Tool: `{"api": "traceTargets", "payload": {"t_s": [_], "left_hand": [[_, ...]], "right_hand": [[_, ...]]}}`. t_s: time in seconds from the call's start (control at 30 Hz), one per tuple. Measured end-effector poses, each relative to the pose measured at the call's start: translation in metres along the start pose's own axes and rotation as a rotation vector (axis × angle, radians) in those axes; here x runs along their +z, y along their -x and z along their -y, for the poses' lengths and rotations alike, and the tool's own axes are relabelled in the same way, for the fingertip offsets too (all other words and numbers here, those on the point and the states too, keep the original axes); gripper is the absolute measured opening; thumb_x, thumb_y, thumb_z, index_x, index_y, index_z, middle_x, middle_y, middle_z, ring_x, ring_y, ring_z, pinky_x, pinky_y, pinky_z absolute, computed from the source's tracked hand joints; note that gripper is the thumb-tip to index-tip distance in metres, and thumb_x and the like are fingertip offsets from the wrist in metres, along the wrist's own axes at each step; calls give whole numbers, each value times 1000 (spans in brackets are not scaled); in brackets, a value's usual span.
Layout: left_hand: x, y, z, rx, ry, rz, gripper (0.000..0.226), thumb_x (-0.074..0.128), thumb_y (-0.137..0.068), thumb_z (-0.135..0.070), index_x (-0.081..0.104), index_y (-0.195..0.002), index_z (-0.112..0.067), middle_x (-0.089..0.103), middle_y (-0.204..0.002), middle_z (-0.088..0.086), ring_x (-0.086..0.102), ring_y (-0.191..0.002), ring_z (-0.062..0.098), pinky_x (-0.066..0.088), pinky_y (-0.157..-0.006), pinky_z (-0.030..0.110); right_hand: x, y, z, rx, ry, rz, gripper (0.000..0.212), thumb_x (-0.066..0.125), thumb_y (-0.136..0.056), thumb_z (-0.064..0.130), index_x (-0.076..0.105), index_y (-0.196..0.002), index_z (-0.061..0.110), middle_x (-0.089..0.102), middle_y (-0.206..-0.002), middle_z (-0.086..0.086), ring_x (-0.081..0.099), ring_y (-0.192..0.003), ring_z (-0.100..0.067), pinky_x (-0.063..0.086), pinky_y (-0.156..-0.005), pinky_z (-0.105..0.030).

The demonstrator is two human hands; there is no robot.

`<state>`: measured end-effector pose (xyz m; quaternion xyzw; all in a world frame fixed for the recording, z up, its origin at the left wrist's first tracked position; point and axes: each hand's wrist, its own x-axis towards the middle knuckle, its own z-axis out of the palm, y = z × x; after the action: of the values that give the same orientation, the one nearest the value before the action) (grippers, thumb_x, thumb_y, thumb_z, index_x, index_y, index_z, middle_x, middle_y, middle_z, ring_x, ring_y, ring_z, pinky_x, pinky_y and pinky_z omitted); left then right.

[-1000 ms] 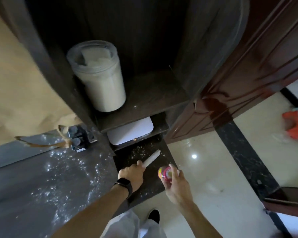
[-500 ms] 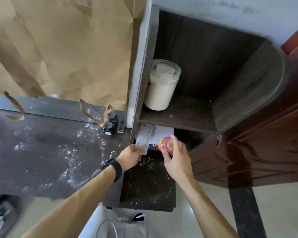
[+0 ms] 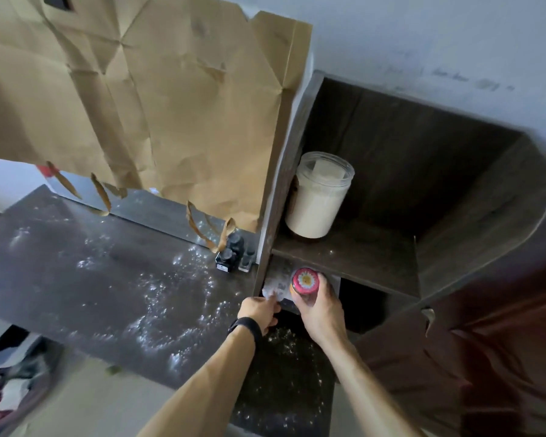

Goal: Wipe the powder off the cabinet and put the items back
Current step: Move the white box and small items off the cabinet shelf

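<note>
Our right grip (image 3: 320, 305) is wrapped around a small jar (image 3: 304, 283) with a pink flower-printed lid, held upright just in front of the lower opening of the cabinet (image 3: 454, 200); our left grip (image 3: 259, 310) is pinched on a pale, crumpled wipe (image 3: 273, 288), blurred here, at the left front corner of the same opening. The two hands sit just beside each other, left of the jar and slightly lower.

The relation that matters, as we judge it: the powder still to be cleaned lies mostly away from the cloth, to the left across the dark worktop (image 3: 76, 279) in broad white scatter, and below on the black ledge (image 3: 284, 373) beneath our wrists. The left hand is the nearer one to both patches; the wipe would have to travel left or down, not further in.

The upper shelf (image 3: 353, 257) carries a large clear jar of pale powder (image 3: 320, 197), standing upright against the left wall, with a few specks near it. The small jar's long axis is vertical, lid toward us, ready to go in.
</note>
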<state>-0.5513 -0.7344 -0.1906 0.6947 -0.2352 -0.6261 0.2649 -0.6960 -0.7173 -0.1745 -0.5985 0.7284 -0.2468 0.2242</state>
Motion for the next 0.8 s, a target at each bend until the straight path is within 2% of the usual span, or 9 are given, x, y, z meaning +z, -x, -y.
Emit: {"api": "traceTargets", "payload": {"t_s": [0.07, 0.23, 0.47, 0.63, 0.7, 0.8], "left_hand": [[2, 0, 0, 27, -18, -47, 40, 59, -93, -47, 70, -70, -16, 70, -68, -6, 57, -47, 12, 37, -45, 18], [4, -5, -6, 83, -70, -113, 42, 58, -89, -47, 71, -64, -17, 75, -72, 0, 66, -57, 20, 50, -60, 25], [7, -8, -8, 96, -99, -131, 41, 55, -92, -44, 70, -65, -17, 74, -69, -2, 66, -55, 19, 44, -52, 22], [5, -10, -10, 76, -92, -81, 37, 54, -96, -42, 70, -75, -16, 74, -73, -6, 66, -59, 16, 43, -50, 22], [3, -11, -9, 73, -98, -57, 36, 54, -96, -42, 71, -78, -16, 73, -73, -7, 64, -56, 14, 40, -45, 20], [-5, -12, -8, 92, -132, -18, 35, 56, -94, -48, 71, -86, -18, 74, -75, -8, 64, -52, 9, 39, -42, 17]], "right_hand": [[4, -1, -3, 32, -26, 18, 74, 72, -88, 43, 39, -146, 13, 57, -139, -11, 56, -126, -28, 45, -101, -32], [10, -2, -9, 32, -12, 40, 77, 71, -88, 43, 36, -148, 9, 56, -141, -12, 55, -129, -26, 45, -103, -32], [15, -4, -11, 37, -10, 34, 76, 71, -88, 44, 37, -147, 9, 56, -141, -12, 55, -129, -25, 44, -103, -32], [13, 0, -9, 15, -35, 24, 74, 76, -86, 33, 40, -146, 8, 57, -141, -10, 55, -130, -22, 45, -104, -31], [11, 5, -7, 31, -91, 11, 76, 78, -84, 30, 39, -147, 9, 57, -140, -9, 58, -126, -20, 49, -100, -29], [13, 23, -4, 116, -141, -69, 72, 76, -86, 32, 39, -145, 14, 56, -138, -8, 62, -107, -13, 48, -81, -16]]}}
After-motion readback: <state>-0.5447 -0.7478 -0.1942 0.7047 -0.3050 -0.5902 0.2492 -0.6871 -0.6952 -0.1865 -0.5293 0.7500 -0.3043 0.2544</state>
